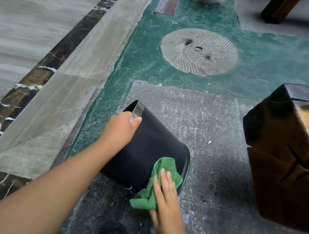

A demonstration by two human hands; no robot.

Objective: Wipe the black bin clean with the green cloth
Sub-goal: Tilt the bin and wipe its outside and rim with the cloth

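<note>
The black bin is tipped over on the stone floor, its silver-rimmed mouth pointing away and to the left, its base toward me. My left hand grips the rim at the far end, thumb on the outside wall. My right hand presses the green cloth flat against the bin's side near the base, fingers stretched out over the cloth. Part of the cloth hangs down below the bin toward the floor.
A dark wooden stump stool stands close on the right. A round carved millstone is set into the green floor beyond the bin. A marble step runs diagonally on the left. A dark shoe tip shows at the bottom.
</note>
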